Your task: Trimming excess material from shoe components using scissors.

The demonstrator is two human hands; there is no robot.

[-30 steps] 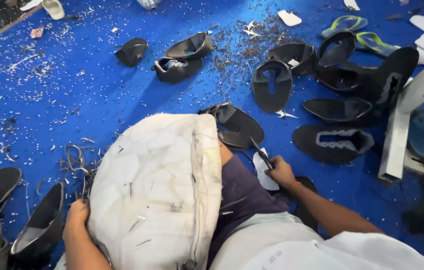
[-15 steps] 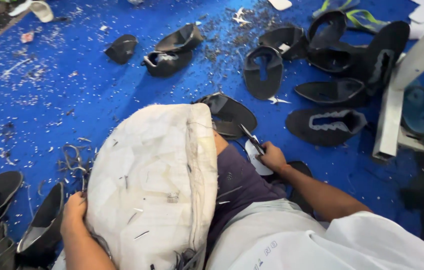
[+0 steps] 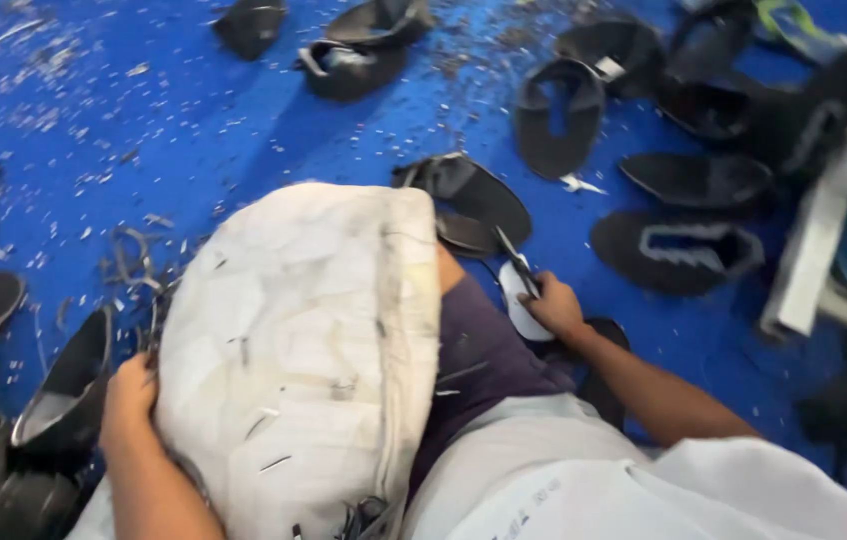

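Observation:
A dirty white padded cloth (image 3: 294, 340) lies over my lap, speckled with black shavings. My left hand (image 3: 129, 395) grips its left edge near the floor. My right hand (image 3: 554, 308) rests low on the right beside my knee, closed on a small cutting tool (image 3: 519, 262) with a dark blade, over a white sole piece (image 3: 516, 310). A black shoe upper (image 3: 474, 195) lies just beyond the cloth's far edge.
Several black shoe uppers and soles (image 3: 679, 250) are scattered over the blue floor (image 3: 194, 130), which is littered with scraps. More black shoe pieces (image 3: 64, 390) are stacked at the left. A white metal frame leg (image 3: 814, 265) stands at right.
The view has shifted down and closer. My left hand stays on the cloth's edge and my right hand stays by the white sole piece with the tool.

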